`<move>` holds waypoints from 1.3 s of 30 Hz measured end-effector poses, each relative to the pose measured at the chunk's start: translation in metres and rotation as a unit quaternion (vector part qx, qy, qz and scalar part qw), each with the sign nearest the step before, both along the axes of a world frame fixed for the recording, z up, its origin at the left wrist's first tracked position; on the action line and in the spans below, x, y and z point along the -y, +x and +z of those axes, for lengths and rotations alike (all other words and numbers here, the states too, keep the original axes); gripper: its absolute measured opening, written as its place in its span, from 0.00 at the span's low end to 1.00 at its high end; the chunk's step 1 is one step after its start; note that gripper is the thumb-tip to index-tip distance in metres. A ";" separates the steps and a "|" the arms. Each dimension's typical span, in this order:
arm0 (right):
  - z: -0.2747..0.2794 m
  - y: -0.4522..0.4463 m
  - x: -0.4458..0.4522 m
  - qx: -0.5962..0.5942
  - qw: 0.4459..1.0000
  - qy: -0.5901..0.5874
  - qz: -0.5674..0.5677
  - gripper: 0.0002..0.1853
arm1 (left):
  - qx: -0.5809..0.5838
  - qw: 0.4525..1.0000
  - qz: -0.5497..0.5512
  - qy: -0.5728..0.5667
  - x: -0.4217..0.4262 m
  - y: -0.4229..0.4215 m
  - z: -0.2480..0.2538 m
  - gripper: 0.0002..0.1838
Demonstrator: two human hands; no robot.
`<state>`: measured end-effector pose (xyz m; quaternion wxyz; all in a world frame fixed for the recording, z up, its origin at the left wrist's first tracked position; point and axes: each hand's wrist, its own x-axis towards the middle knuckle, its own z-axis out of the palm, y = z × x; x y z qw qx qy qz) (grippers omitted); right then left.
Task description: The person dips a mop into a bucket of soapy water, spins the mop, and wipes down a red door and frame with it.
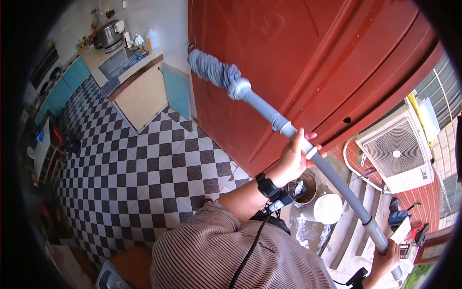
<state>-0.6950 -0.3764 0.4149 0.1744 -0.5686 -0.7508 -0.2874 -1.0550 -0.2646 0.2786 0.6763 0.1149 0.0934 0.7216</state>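
Observation:
A grey mop pole [339, 180] runs diagonally across the view, from the lower right up to the upper left. Its twisted blue-grey mop head [211, 68] lies against or just in front of the red door [255, 62], near the door's left edge. My left hand [301, 151] is closed round the pole at a white ring, with some fingers partly raised. Near the pole's lower end, my right hand [386, 260] wraps round the grey grip. Whether the mop head presses on the door is hard to tell.
On the left are a sink [115, 63], a large pot [109, 34] and a checkered floor [159, 166]. Below the door stand a white bucket [328, 208] and a dark bucket [305, 188]. Steps [353, 221] and an air-conditioner unit [399, 151] are at the right.

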 end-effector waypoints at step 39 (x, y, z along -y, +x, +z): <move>-0.084 0.108 0.048 -0.331 0.937 0.099 -0.052 0.25 | -0.328 0.913 -0.020 0.243 0.018 0.141 0.230 0.28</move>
